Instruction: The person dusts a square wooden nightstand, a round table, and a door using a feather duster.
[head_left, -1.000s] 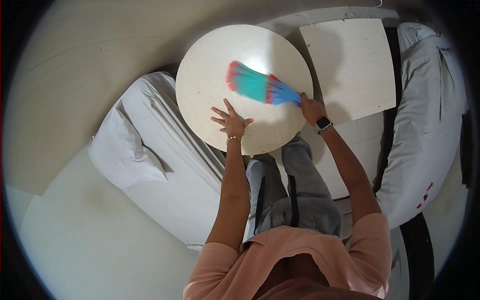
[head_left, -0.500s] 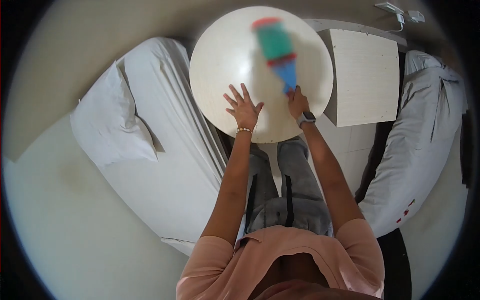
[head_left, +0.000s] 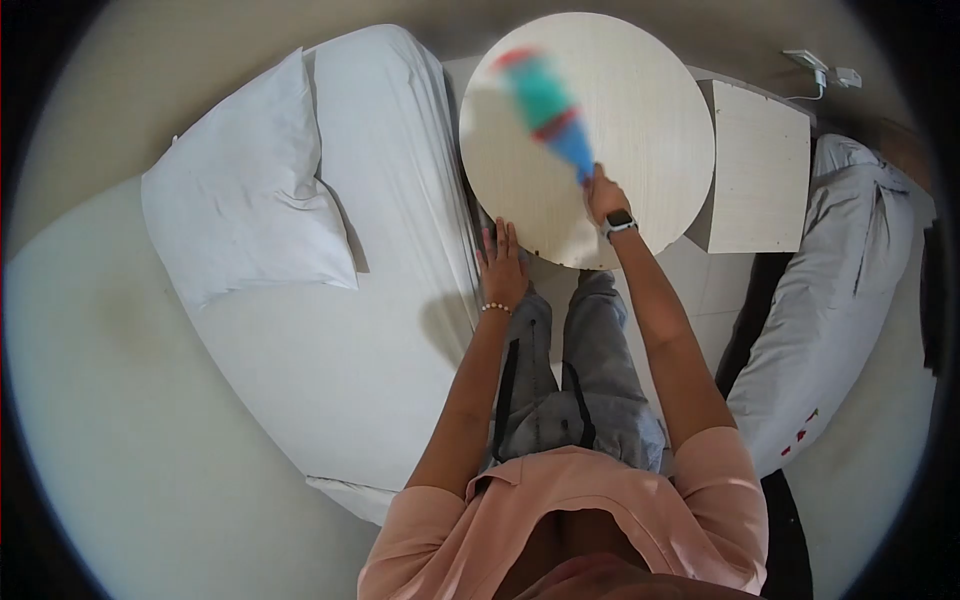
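From my end, I have the right hand (head_left: 605,198) reaching forward over the near half of the round table (head_left: 645,120), its arm nearly straight and the smartwatch (head_left: 620,222) turned up. The fingers are closed around the narrow blue end of the duster (head_left: 542,95), whose green and red head lies beyond the hand and to its left, above the tabletop. The head is motion-blurred, so it may or may not be touching the surface. The left hand (head_left: 506,278) is open and holds nothing I can see, fingers extended forward just beside the table's near-left edge. The bracelet (head_left: 496,307) sits on the wrist behind it, and the bed (head_left: 380,350) is to its left.

Half a second ago I had that left hand over the tabletop with its fingers splayed wide; now it has moved off to the left and the fingers are closer together. The right hand keeps its grip, and the duster slants further left.
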